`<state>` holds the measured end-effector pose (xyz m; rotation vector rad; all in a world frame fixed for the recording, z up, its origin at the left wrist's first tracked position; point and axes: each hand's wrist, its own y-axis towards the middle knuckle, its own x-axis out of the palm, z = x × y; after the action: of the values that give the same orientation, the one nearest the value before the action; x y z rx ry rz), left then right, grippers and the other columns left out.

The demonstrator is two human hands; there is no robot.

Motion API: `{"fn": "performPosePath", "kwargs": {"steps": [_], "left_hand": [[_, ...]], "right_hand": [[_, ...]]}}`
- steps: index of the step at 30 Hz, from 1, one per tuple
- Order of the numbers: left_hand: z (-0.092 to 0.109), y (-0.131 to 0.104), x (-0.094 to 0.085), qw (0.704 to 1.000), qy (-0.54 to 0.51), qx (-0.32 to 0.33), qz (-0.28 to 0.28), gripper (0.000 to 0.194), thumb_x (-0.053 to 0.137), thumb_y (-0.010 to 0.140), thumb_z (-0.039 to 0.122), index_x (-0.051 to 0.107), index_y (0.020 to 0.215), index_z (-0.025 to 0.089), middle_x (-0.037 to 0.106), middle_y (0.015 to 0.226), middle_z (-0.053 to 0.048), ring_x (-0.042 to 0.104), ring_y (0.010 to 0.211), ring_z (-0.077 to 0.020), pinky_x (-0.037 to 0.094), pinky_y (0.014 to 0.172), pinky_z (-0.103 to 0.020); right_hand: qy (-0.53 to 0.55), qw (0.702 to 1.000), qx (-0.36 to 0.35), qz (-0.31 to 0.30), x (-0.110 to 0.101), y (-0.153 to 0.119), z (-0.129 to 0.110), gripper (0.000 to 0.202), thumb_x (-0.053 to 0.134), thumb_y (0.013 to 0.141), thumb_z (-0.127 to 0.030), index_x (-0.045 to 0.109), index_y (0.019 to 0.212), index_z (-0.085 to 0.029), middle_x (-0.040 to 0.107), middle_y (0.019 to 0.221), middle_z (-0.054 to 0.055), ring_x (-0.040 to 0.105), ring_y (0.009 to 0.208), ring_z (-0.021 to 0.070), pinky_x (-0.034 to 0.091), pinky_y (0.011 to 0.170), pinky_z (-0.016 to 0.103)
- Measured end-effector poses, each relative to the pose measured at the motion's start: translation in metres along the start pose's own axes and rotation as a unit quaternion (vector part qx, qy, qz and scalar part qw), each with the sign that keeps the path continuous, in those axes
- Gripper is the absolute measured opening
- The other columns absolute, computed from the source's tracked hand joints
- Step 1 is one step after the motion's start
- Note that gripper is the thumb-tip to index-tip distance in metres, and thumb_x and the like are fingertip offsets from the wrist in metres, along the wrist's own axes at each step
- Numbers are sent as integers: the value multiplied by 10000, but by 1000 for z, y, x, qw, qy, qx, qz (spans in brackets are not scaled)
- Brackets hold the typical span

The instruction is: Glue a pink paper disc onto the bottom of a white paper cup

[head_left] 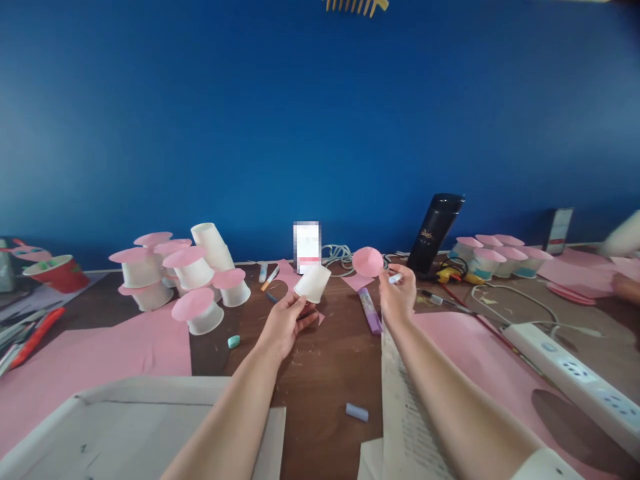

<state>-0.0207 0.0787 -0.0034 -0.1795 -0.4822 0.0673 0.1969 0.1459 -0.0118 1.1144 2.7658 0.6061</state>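
Head view: left hand (pixel 284 327) grips a tilted white paper cup (pixel 314 284) low, fingers closed on its lower end, probably to leave the upper end accessible. Right hand (pixel 399 297) pinches a pink disc (pixel 368 262) by its edge, likely to keep its face uncovered; same fingers hold a small white tube (pixel 395 278). Both above the table (pixel 320 380), toward its back edge. Disc-topped cups (pixel 193 275) grouped left, near that edge, apparently out of the arms' way.

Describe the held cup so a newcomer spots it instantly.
Find the blue wall, then the brown table below. Near the table's middle, the left hand holds a white cup. Unlike the pink-topped cups to its left, it is hand-held and shows no pink top.
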Motion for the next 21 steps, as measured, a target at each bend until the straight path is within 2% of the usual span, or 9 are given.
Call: {"fn": "performPosePath", "kwargs": {"steps": [4,7,11,13,17,19,21], "left_hand": [[0,-5,3,995,-25,-83,-50,25,603,805,123,614,785,112,632,727,-62,631,683,-116,569,743,-296],[-2,-10,4,987,19,-149,-56,29,632,768,89,614,778,109,644,734,-67,646,676,-125,578,724,-316],[0,-13,4,970,127,-202,-46,164,717,676,101,604,793,120,678,766,-92,674,667,-170,583,663,-336],[1,-14,5,962,191,-195,-24,191,728,658,122,593,793,129,686,754,-101,677,647,-186,576,615,-326],[-1,-14,5,932,328,-156,3,88,649,715,191,569,730,161,674,667,-84,645,550,-173,525,514,-281],[0,-12,2,898,425,-117,11,76,593,743,227,564,690,181,656,610,-63,615,500,-171,483,487,-272],[3,-9,-2,846,532,-24,35,107,554,758,256,582,671,200,655,608,-58,613,532,-191,459,525,-287]], "right_hand": [[-69,992,-97,-40,1,-18,-14,211,578,758,-307,548,938,-201,603,897,31,594,766,156,462,721,281],[-84,986,-129,-69,-1,-24,-15,206,543,806,-315,525,985,-213,609,887,29,595,789,162,461,738,282],[-100,979,-150,-99,-3,-25,-8,197,535,810,-298,512,988,-217,612,920,41,597,825,177,469,759,295],[-106,976,-151,-114,-3,-26,-7,179,533,816,-297,519,977,-220,609,952,49,600,839,179,471,767,298],[-103,971,-159,-148,-3,-29,-10,179,539,816,-283,527,984,-223,609,986,59,604,871,188,474,792,309],[-105,966,-176,-158,-3,-32,-13,179,534,817,-274,531,987,-218,616,982,60,602,901,195,469,812,316],[-117,961,-188,-164,-4,-34,-17,182,524,824,-272,536,997,-215,630,976,60,604,920,202,465,818,318]]}}
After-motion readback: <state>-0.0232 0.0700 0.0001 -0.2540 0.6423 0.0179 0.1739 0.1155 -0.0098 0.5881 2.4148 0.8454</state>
